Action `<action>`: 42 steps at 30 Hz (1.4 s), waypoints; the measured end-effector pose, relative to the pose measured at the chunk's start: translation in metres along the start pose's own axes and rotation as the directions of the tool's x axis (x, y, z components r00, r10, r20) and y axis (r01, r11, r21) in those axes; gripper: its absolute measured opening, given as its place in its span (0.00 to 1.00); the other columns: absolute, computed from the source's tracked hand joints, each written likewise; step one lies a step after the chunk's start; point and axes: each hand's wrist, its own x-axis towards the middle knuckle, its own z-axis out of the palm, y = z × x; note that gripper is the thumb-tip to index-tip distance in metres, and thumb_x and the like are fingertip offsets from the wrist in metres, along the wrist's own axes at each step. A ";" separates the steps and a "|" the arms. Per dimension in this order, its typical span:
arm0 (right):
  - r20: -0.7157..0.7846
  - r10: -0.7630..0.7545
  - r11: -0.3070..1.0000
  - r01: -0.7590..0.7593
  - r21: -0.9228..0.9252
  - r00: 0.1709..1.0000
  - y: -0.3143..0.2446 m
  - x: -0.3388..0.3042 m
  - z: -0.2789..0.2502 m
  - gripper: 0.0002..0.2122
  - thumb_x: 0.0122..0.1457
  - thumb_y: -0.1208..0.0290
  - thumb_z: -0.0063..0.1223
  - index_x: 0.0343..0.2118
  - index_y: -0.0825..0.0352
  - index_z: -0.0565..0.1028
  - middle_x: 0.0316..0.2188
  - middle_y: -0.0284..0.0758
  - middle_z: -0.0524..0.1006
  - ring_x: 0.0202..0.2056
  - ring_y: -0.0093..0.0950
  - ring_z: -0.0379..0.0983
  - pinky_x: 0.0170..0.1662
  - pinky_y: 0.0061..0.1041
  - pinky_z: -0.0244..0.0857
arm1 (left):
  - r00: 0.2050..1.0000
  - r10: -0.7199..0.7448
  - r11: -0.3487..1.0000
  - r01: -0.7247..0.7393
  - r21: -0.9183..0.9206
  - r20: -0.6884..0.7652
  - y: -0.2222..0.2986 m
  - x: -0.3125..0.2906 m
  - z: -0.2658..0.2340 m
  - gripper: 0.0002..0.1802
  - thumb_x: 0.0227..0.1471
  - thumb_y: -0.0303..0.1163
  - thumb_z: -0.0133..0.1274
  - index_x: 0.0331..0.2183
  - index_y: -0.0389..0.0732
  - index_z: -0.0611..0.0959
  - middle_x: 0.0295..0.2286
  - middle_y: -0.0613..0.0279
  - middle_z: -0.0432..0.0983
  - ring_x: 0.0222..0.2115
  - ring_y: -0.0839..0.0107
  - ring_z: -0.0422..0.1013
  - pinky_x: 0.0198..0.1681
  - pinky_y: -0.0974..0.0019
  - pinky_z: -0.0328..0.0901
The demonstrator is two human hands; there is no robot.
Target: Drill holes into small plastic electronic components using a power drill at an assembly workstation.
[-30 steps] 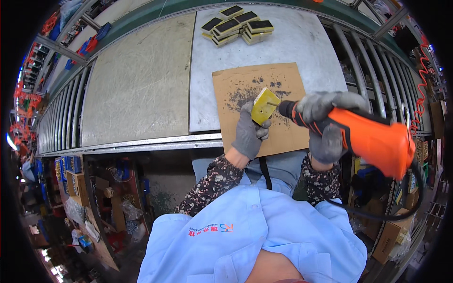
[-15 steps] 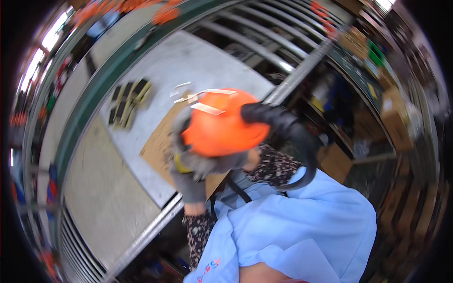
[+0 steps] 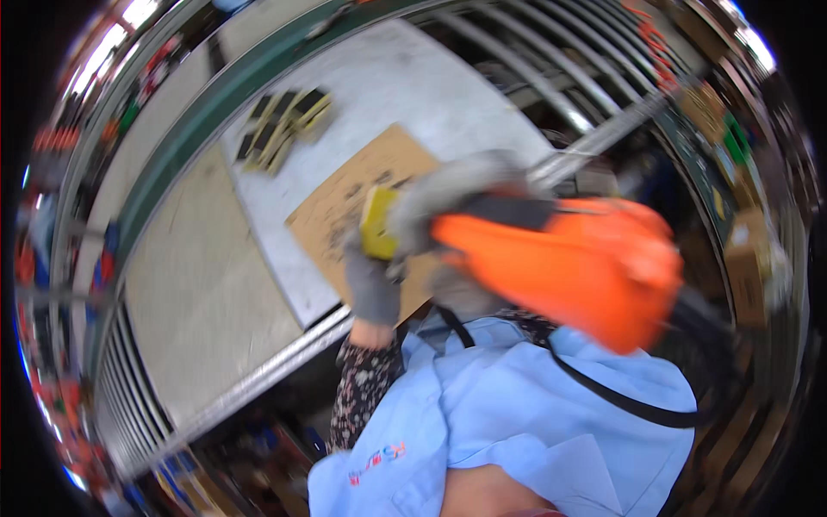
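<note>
My left hand [image 3: 373,289], in a grey glove, is closed around a small yellow block [image 3: 377,224] above a brown cardboard sheet [image 3: 332,207]. Beside it, my right hand [image 3: 457,185], gloved in grey too, is wrapped about the dark front part of an orange power tool [image 3: 586,254]. Motion smears the tool and this hand, so its exact kind and the fingers' grip are hard to make out. A thick black hose [image 3: 702,332] runs from the tool's rear. Several yellow blocks with black tops [image 3: 284,125] lie together beyond the cardboard.
Beneath the cardboard is a pale sheet [image 3: 379,77] on a metal-framed bench. A roller conveyor [image 3: 551,77] continues at the far right, with a coiled orange hose [image 3: 659,52] over it. Cardboard boxes [image 3: 745,267] stand right, and a grey-beige board [image 3: 207,284] lies left.
The orange tool has swung right and tilted over, uncovering the cardboard and the yellow block in my left hand. The whole view has shifted, with the bench contents appearing farther up and right.
</note>
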 end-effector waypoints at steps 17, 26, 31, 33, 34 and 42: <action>0.124 -0.542 0.820 0.555 -0.138 0.831 -0.043 -0.002 -0.007 0.23 0.50 0.56 0.49 0.45 0.66 0.64 0.16 0.26 0.63 0.14 0.16 0.59 0.18 0.19 0.54 | 0.983 -0.119 0.965 0.082 -0.249 -0.141 0.019 -0.006 -0.009 0.28 0.48 0.56 0.34 0.34 0.39 0.71 0.17 0.66 0.61 0.07 0.83 0.46 0.15 0.75 0.49; 0.098 -0.518 0.855 0.516 0.050 0.850 -0.017 0.016 0.013 0.22 0.48 0.59 0.52 0.43 0.65 0.65 0.18 0.26 0.63 0.15 0.18 0.59 0.22 0.20 0.55 | 0.983 -0.049 0.971 0.006 -0.241 -0.175 0.029 -0.009 -0.011 0.28 0.48 0.58 0.37 0.35 0.41 0.72 0.20 0.64 0.67 0.08 0.83 0.51 0.14 0.79 0.50; -0.238 -0.415 0.907 0.377 -0.190 0.878 0.004 -0.013 0.015 0.21 0.44 0.54 0.50 0.32 0.67 0.61 0.16 0.32 0.63 0.14 0.19 0.55 0.18 0.18 0.50 | 0.872 0.465 0.884 -0.448 0.131 -0.155 -0.095 0.036 -0.073 0.27 0.56 0.48 0.35 0.52 0.43 0.62 0.39 0.67 0.68 0.37 0.77 0.67 0.35 0.77 0.66; -0.461 -0.373 0.914 0.236 -0.329 0.805 0.012 -0.013 0.002 0.18 0.47 0.57 0.49 0.28 0.69 0.61 0.15 0.33 0.63 0.13 0.19 0.56 0.18 0.17 0.52 | 0.903 0.356 0.914 -0.390 -0.109 -0.240 -0.047 0.019 -0.005 0.23 0.54 0.51 0.36 0.46 0.46 0.68 0.34 0.66 0.70 0.32 0.75 0.69 0.31 0.75 0.66; -0.323 -0.354 0.926 0.280 -0.255 0.878 0.005 -0.004 0.023 0.16 0.45 0.60 0.50 0.27 0.69 0.62 0.14 0.32 0.60 0.13 0.21 0.55 0.17 0.20 0.51 | 0.946 0.200 0.979 -0.204 0.010 -0.254 -0.018 0.004 0.002 0.24 0.53 0.53 0.36 0.42 0.46 0.71 0.29 0.66 0.70 0.25 0.76 0.67 0.23 0.77 0.62; 0.101 -0.274 0.949 0.286 -0.134 0.956 0.034 -0.001 -0.010 0.14 0.46 0.65 0.48 0.30 0.68 0.61 0.16 0.36 0.64 0.16 0.24 0.59 0.20 0.24 0.57 | 0.904 0.025 1.000 -0.022 0.012 -0.427 -0.009 0.002 0.001 0.25 0.50 0.57 0.32 0.27 0.47 0.74 0.14 0.65 0.66 0.10 0.77 0.58 0.11 0.73 0.51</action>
